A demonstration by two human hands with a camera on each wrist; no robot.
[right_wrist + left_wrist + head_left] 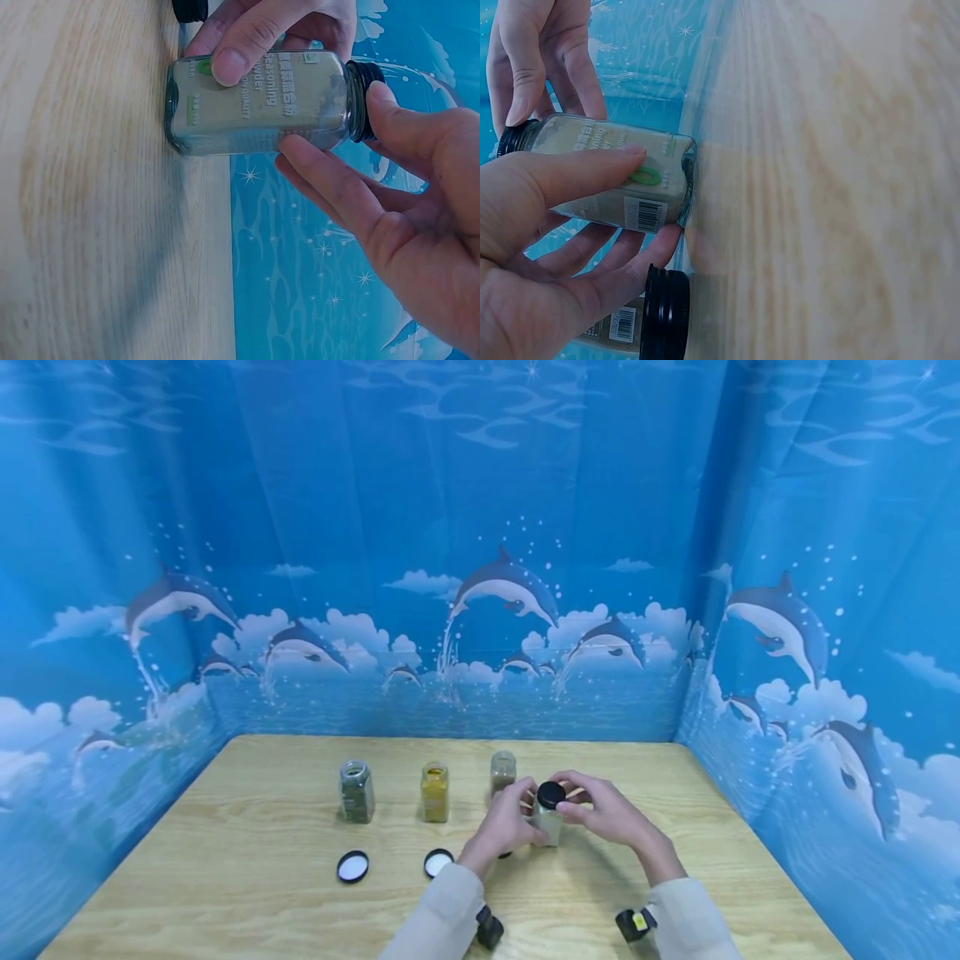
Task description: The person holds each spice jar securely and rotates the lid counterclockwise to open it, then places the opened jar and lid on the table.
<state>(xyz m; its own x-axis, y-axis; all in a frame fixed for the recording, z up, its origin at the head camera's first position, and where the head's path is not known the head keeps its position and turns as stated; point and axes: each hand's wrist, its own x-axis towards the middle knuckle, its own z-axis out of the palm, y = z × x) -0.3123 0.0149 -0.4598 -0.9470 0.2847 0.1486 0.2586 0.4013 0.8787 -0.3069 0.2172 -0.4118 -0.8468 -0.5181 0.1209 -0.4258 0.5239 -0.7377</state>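
A glass jar of pale seasoning powder (255,124) stands upright, its base on or just above the wooden table. My left hand (504,822) grips the jar's body, the thumb across its label (592,139) and the fingers on the opposite side. At the top, my right hand (611,810) pinches the jar's black lid (551,794) with thumb and fingers, one finger also touching the glass. The lid sits on the jar's mouth. In the right wrist view the right hand (424,206) is close by, palm partly in view.
To the left stand lidless jars: a dark green one (357,793), a yellow one (435,795) and a greyish-brown one (503,768) behind my left hand. Black lids lie nearer me, two showing white insides (352,867), another lid (666,315) beside the left hand. A dolphin-printed curtain (495,485) encloses the table (262,827).
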